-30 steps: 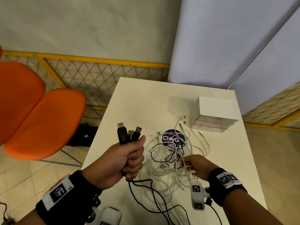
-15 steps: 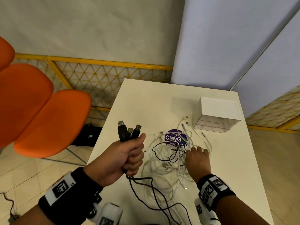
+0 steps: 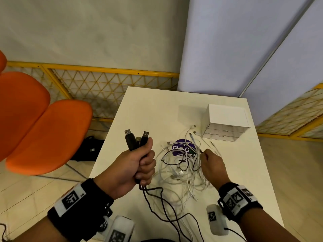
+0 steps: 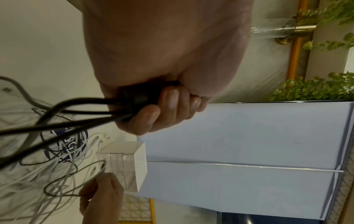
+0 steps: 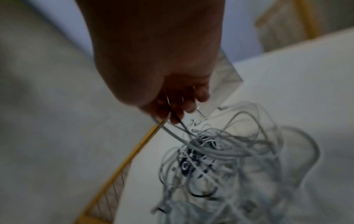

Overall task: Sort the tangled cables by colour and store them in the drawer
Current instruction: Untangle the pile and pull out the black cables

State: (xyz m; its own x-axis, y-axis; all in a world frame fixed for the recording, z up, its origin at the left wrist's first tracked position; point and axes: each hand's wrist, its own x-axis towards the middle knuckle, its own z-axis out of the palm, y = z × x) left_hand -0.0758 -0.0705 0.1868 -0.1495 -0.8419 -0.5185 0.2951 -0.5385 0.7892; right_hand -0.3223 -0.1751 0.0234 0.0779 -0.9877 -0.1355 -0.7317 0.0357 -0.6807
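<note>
From my right wrist feed everything smears with motion blur, so I can't tell which strands my right hand (image 5: 172, 104) pinches out of the white cable tangle (image 5: 229, 159). The black cables (image 3: 157, 203) run off the bottom edge of my head view. The purple sticker (image 3: 181, 146) is mostly covered by cables, its lettering unreadable.

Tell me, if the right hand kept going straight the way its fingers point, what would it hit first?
Probably the drawer box. The right hand, pinching a thin cable, points away across the table towards it; only loose white cable ends lie between. Depth is uncertain.
</note>
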